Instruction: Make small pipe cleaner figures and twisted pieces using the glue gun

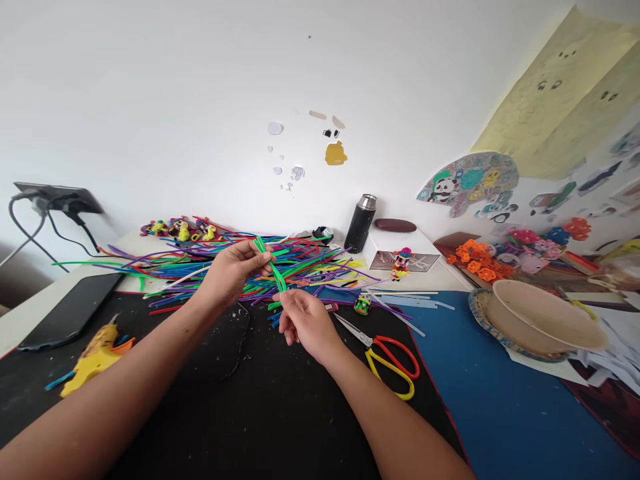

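Observation:
Green pipe cleaners [277, 275], crossed and bent together, hang above the black mat between my two hands. My left hand [234, 272] pinches them near their upper part with thumb and forefinger. Lower down, my right hand [307, 323] is closed on the other end, its thumb on top. Behind both hands spreads a big heap of coloured pipe cleaners [175, 270]. Right of my right hand lie scissors [370, 341] with one red and one yellow handle loop. A small green and black figure [363, 305] sits just beyond them.
At left are a yellow glue gun [97, 357] and a dark phone-like slab [75, 312]. Toward the wall stand a black flask [361, 225] and a white box [423, 250]. Small figures [185, 229] lie back left. A pale bowl [550, 313] rests in a basket at right, near orange pieces [475, 259].

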The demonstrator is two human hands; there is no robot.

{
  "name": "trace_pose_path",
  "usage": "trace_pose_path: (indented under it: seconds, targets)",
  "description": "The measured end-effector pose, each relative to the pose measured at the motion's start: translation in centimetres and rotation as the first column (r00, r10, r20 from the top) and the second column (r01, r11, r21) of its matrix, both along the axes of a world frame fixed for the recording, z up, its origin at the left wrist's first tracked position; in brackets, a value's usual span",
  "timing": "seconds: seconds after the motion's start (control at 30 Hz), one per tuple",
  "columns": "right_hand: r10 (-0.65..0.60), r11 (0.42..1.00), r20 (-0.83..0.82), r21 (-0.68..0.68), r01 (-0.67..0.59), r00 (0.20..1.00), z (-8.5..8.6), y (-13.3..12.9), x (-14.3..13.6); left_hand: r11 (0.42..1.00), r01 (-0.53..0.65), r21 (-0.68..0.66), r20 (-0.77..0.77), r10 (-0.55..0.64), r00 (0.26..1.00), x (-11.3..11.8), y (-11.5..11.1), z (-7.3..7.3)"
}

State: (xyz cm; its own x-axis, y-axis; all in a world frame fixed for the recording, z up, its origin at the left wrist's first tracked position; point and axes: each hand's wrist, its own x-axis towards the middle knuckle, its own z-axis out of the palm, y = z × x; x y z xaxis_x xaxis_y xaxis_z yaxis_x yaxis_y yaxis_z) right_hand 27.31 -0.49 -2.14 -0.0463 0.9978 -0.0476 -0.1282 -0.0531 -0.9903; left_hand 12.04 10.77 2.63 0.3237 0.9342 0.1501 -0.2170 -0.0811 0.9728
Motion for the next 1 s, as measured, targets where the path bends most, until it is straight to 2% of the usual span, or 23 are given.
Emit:
trace_pose_path:
  seconds: [0.23, 0.47, 0.83, 1.0]
  targets:
    - [-0.119, 0.993, -0.027, 0.010, 0.119, 0.993, -0.70, 0.51, 0.08, 1.000, 0.010, -0.017, 0.000, -0.011, 1.000, -0.05, -0.10, 0.06]
    - [-0.204, 0.977, -0.081, 0.051, 0.208, 0.976, -0.47, 0.50, 0.29, 1.000, -0.014, -0.026, -0.013, 0.013, 1.000, -0.15, 0.19, -0.20]
    - [-0.116, 0.993, -0.149, -0.014, 0.115, 0.982, -0.29, 0.35, -0.02, 0.987, 0.040, -0.154, 0.089, -0.027, 0.996, 0.07, 0.23, -0.38]
    - [-0.100, 0.995, -0.172, -0.016, 0.099, 0.980, -0.49, 0.32, -0.05, 0.985, 0.051, -0.163, 0.095, -0.036, 0.995, 0.10, 0.35, -0.65]
